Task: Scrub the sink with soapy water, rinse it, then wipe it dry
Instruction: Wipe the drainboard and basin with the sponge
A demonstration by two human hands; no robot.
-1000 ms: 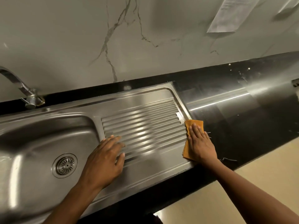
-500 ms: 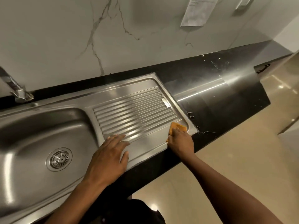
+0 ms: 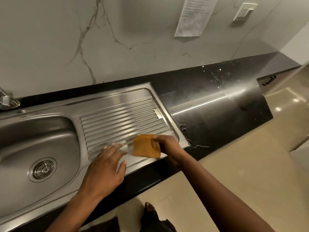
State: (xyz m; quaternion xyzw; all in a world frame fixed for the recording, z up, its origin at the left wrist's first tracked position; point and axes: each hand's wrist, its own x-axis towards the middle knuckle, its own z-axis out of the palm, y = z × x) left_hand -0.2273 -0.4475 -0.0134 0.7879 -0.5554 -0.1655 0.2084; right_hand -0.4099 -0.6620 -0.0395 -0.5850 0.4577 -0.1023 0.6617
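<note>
A stainless steel sink fills the left of the view, with a round drain in its basin and a ribbed drainboard on its right side. My right hand grips a folded orange cloth and holds it lifted, face toward me, over the front right part of the drainboard. Resting flat on the drainboard's front edge, just left of the cloth, is my left hand, its fingers spread and holding nothing.
A black countertop with water streaks and white specks runs to the right of the sink. The tap's base shows at the far left. A marble wall carries a paper sheet and a switch. Beige floor lies below.
My right hand has slid the cloth off the sink's right rim, moved it left along the drainboard's front and lifted it up. My left hand has stayed put. The view has swung right.
</note>
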